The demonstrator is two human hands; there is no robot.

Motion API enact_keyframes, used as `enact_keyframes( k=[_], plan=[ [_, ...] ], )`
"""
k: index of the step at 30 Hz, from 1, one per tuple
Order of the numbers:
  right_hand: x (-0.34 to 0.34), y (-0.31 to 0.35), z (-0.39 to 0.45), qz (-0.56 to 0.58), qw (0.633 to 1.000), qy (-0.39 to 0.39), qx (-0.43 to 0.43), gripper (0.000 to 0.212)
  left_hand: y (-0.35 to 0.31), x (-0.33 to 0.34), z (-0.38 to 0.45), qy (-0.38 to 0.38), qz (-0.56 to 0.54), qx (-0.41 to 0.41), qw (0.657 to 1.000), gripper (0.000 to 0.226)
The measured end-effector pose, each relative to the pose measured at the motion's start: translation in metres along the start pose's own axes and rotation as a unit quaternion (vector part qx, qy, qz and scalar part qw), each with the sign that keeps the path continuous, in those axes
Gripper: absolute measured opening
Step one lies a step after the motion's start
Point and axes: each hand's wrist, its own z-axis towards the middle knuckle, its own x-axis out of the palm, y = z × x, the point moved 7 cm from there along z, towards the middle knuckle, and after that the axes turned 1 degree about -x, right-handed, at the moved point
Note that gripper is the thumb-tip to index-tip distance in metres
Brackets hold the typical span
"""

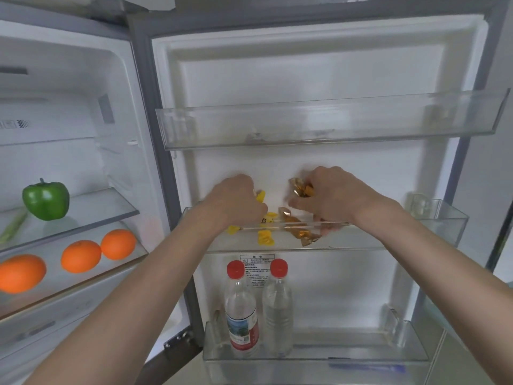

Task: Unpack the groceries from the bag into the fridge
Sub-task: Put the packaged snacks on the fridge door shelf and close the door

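Both my hands reach into the middle door bin [433, 237] of the open fridge door. My left hand [236, 201] grips yellow-wrapped candies [261, 196] at the bin's left part. My right hand [330, 198] holds gold-wrapped candies [301, 188] just above the bin. Loose yellow candies [265, 237] and gold candies [298, 227] lie on the bin floor between and below my hands. The grocery bag is out of view.
The top door bin [333, 126] holds nothing I can see. Two red-capped water bottles [241, 309] stand in the bottom door bin [361, 354]. Inside the fridge at left, a green pepper [45, 200] sits on a glass shelf above three oranges [82, 255].
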Motion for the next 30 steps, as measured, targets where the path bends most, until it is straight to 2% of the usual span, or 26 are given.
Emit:
enact_keyframes(
  k=[2, 4, 9, 14, 18, 20, 26, 30],
  plan=[
    [-0.007, -0.002, 0.002, -0.099, 0.994, -0.040, -0.016, 0.036, 0.003, 0.000, 0.000, -0.006, 0.012, -0.004, 1.000, 0.030],
    [-0.010, -0.003, 0.003, -0.144, 0.987, -0.067, -0.025, 0.039, 0.004, 0.001, -0.002, 0.002, 0.018, -0.006, 1.000, 0.029],
    [-0.009, -0.005, 0.006, -0.133, 0.989, -0.063, -0.032, 0.040, 0.005, 0.003, -0.004, 0.042, 0.006, -0.021, 0.999, 0.026],
    [-0.010, -0.004, 0.004, -0.162, 0.984, -0.063, -0.047, 0.043, 0.006, 0.001, -0.003, 0.019, -0.029, -0.038, 0.999, 0.018],
    [-0.012, -0.008, 0.002, -0.151, 0.985, -0.069, -0.047, 0.039, 0.006, 0.000, -0.008, 0.059, -0.083, -0.054, 0.993, 0.020],
    [-0.013, -0.012, 0.001, -0.133, 0.989, -0.058, -0.042, 0.034, 0.011, -0.004, -0.008, 0.044, -0.070, -0.059, 0.995, 0.015],
    [-0.019, -0.021, -0.001, -0.109, 0.992, -0.062, -0.029, 0.020, 0.021, -0.015, -0.015, -0.020, 0.060, -0.064, 0.996, 0.024],
    [-0.026, -0.028, -0.007, -0.141, 0.986, -0.085, -0.016, 0.024, 0.021, -0.016, -0.016, -0.024, 0.052, -0.065, 0.996, 0.019]
  ],
)
